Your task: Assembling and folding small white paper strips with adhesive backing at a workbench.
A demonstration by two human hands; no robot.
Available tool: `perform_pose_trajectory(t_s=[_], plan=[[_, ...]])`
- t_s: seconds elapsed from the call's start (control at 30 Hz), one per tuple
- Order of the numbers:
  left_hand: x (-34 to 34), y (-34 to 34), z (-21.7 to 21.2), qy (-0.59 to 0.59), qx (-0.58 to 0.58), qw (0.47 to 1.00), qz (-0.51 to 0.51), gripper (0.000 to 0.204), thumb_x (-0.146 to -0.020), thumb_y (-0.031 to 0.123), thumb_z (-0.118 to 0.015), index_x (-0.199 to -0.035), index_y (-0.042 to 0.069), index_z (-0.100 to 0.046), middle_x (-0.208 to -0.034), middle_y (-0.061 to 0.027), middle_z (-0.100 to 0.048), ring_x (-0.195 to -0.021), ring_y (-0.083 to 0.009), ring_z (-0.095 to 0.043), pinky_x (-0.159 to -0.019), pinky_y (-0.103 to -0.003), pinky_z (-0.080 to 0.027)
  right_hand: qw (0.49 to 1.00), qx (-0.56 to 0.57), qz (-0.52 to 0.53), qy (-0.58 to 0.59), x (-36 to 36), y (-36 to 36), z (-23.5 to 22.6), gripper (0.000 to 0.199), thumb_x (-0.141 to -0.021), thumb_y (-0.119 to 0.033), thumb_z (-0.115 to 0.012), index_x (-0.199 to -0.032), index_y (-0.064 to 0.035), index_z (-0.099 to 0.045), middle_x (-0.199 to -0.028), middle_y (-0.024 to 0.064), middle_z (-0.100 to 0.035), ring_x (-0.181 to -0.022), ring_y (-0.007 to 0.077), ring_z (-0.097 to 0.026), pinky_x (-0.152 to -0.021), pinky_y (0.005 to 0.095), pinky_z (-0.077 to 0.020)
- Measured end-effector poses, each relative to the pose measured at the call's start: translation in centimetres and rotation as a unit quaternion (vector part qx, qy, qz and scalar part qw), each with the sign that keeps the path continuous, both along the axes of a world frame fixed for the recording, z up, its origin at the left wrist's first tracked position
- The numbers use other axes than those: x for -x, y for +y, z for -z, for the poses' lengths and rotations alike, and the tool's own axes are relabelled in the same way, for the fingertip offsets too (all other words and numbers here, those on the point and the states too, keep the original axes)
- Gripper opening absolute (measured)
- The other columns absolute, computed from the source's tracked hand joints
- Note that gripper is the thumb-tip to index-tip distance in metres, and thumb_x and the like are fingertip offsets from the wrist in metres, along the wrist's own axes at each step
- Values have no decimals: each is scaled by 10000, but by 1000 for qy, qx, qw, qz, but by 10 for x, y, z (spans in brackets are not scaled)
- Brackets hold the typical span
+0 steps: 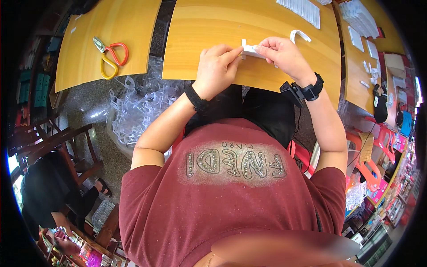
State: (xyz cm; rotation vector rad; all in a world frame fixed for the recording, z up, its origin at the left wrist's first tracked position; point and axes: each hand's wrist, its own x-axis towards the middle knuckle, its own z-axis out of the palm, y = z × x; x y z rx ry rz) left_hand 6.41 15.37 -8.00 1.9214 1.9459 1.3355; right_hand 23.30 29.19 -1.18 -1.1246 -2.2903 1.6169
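Over the wooden table [200, 26], near its front edge, both of my hands meet at a small white plastic piece [252, 52]. My left hand [216, 66] is closed, its thumb and fingertips pinched at the left end of the piece. With thumb and forefinger, my right hand [284, 55] grips the other end. The fingers cover part of the piece, so its full shape is hidden. A curved white plastic hook [301, 35] lies on the table just beyond my right hand.
Shears [110, 55] with red and yellow handles lie on the left table [129, 22]. White strips [302, 11] sit in a row at the far right. A bag of clear plastic pieces [138, 109] stands below the table gap. Another person [53, 187] is at lower left.
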Motion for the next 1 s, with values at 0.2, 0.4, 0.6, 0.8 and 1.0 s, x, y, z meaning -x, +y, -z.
perform_pose_trajectory(t_s=[0.2,0.4,0.6,0.8,1.0], plan=[[0,-1,2,13,-3,1000,2,223,-865,170,-683,-1078,122,-733,-901,-26,-678,-865,-224,-639,-783,-380,-430,1000,-10,-3,-22,3,0,1,222,-942,-284,-671,-944,-63,-696,-687,-63,-560,-603,17,-463,-536,192,-359],[-1,0,1,9,2,1000,5,225,-868,179,-684,-1080,122,-733,-904,-26,-679,-872,-223,-642,-794,-381,-429,998,-32,24,-44,7,-2,1,216,-931,-257,-676,-918,-42,-690,-673,-54,-560,-599,28,-475,-533,205,-369],[0,-1,0,11,0,1000,6,225,-866,187,-687,-1074,118,-735,-903,-32,-680,-870,-229,-643,-792,-383,-432,997,-39,29,-55,8,-1,4,221,-924,-255,-680,-906,-35,-687,-671,-49,-564,-593,32,-480,-529,208,-379],[-6,7,-9,-31,46,998,-17,219,-875,214,-687,-1067,120,-734,-906,-37,-687,-846,-244,-656,-763,-393,-444,994,-72,32,-79,10,0,4,294,-878,-309,-690,-845,-18,-706,-677,26,-647,-624,104,-588,-596,262,-471],[0,22,1,-27,22,999,-5,167,-893,207,-682,-1025,124,-744,-887,-50,-691,-753,-251,-659,-679,-372,-467,994,-12,-9,-108,-3,16,-11,251,-899,-286,-676,-909,-38,-708,-686,10,-645,-607,70,-567,-557,229,-456]])
